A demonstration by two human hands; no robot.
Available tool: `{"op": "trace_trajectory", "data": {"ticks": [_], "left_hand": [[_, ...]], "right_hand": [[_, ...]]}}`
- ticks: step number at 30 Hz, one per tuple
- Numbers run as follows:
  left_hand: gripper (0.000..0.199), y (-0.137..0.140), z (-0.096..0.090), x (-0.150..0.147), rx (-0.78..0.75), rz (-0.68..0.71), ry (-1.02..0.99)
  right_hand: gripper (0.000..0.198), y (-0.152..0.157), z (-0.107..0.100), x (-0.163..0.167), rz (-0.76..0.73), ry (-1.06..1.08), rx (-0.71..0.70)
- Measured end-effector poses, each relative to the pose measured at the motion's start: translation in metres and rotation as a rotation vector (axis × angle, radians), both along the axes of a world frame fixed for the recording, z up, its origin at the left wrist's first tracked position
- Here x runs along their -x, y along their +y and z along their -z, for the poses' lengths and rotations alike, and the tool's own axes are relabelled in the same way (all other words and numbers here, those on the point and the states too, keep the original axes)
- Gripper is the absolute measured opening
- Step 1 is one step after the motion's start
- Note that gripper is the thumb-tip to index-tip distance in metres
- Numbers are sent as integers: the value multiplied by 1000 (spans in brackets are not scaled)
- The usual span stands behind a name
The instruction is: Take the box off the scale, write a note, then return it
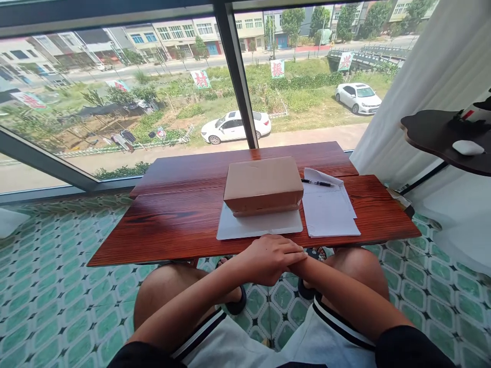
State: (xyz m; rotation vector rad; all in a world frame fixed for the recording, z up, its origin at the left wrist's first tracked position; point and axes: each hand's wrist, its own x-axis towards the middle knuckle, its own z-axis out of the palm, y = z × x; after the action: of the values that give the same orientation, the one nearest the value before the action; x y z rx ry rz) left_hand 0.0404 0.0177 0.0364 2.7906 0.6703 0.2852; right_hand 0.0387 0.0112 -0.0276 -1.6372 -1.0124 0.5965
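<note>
In front of the table edge, my left hand (267,259) lies across my right hand (298,267), its fingers closed over the back of it near the wrist. Most of my right hand is hidden beneath, so its fingers do not show. Just beyond both hands, a brown cardboard box (263,181) rests on a thin pale grey slab (264,225) with rounded corners, which looks like a closed laptop. To its right lie sheets of white paper (328,212). A black pen (317,182) lies across their upper part. Neither hand touches these things.
The dark red wooden table (164,220) stands against large windows. A dark wavy-edged shelf (433,135) juts in at the right, bearing a white stone-like object (468,147). A white curtain (402,102) hangs beside it. My knees are by the table's front edge, above green tiles (57,266).
</note>
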Motion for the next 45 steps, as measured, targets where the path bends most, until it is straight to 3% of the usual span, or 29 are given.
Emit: {"op": "trace_trajectory", "data": {"ticks": [3, 6, 9, 14, 19, 24, 27, 30, 32, 34, 36, 39, 45], "left_hand": [[46, 2, -8, -2, -29, 10, 11], [41, 5, -14, -4, -89, 24, 38], [37, 8, -15, -3, -156, 20, 43], [31, 9, -21, 3, -366, -3, -11], [30, 10, -42, 14, -618, -47, -77], [34, 11, -56, 26, -708, -85, -109], [40, 14, -56, 30, -745, -84, -76], [43, 17, -53, 33, -802, -97, -60], [44, 19, -51, 33, -822, -110, -69], [45, 22, -50, 34, -811, -123, -99], [47, 25, -50, 36, -782, -163, -130], [51, 33, -49, 44, -737, -301, -159], [58, 48, -49, 77, -714, -582, -431]], "right_hand": [[53, 1, -17, -8, 402, -20, 45], [67, 6, -31, -12, 536, -58, 14], [66, 10, -37, -12, 555, -74, -3], [51, 11, -40, -14, 372, -154, -30], [45, 11, -63, -19, 111, -164, -37], [46, 8, -86, -12, 39, -169, -48], [50, 4, -79, -10, -10, -130, -153], [54, 13, -65, -32, -35, -150, -232], [46, 31, -62, -62, -250, -317, -223], [30, 56, -65, -96, -622, -501, -320], [23, 80, -72, -124, -725, -537, -385], [31, 100, -79, -142, -598, -505, -535], [33, 99, -79, -148, -404, -429, -714]]}}
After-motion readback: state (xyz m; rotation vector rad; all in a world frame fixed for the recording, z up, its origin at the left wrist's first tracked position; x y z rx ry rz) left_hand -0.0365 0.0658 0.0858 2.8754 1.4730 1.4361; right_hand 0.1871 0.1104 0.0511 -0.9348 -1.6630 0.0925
